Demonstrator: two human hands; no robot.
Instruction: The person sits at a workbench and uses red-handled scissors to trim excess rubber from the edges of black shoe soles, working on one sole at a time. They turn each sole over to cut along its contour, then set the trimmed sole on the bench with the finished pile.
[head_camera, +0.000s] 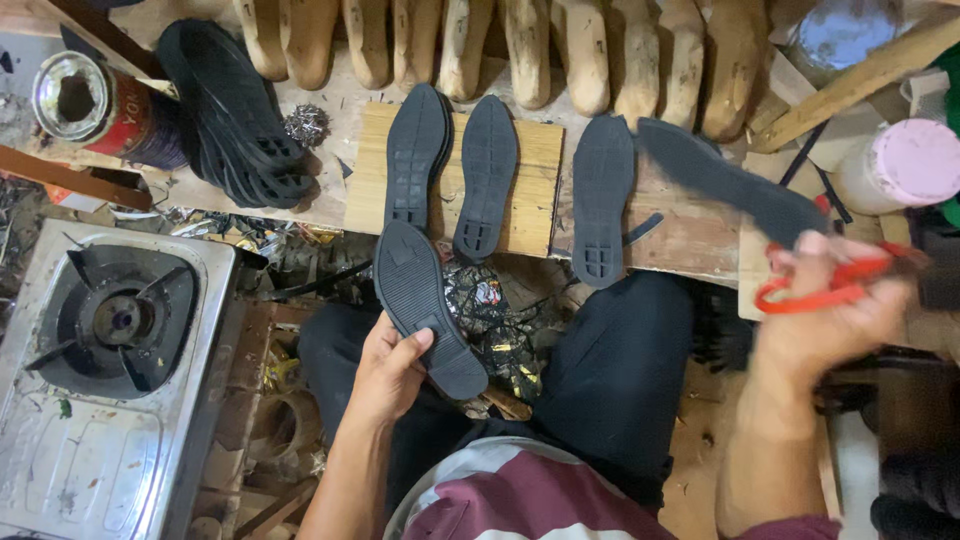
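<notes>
My left hand (392, 368) grips a black rubber shoe sole (420, 300) by its heel end, tread side up, over my lap. My right hand (835, 310), blurred by motion, is closed on red-handled scissors (815, 285) and also carries another black sole (730, 180) that sticks out to the upper left. Three more black soles lie on the wooden bench: a stacked one (416, 155), one beside it (487, 175), and one further right (603, 195).
A pile of black soles (235, 115) sits at the bench's left, by an open tin can (95, 105). Wooden shoe lasts (560, 50) line the back. A metal gas stove (110, 360) stands at left. A pink-lidded jar (900, 165) is at right. Scraps litter the floor.
</notes>
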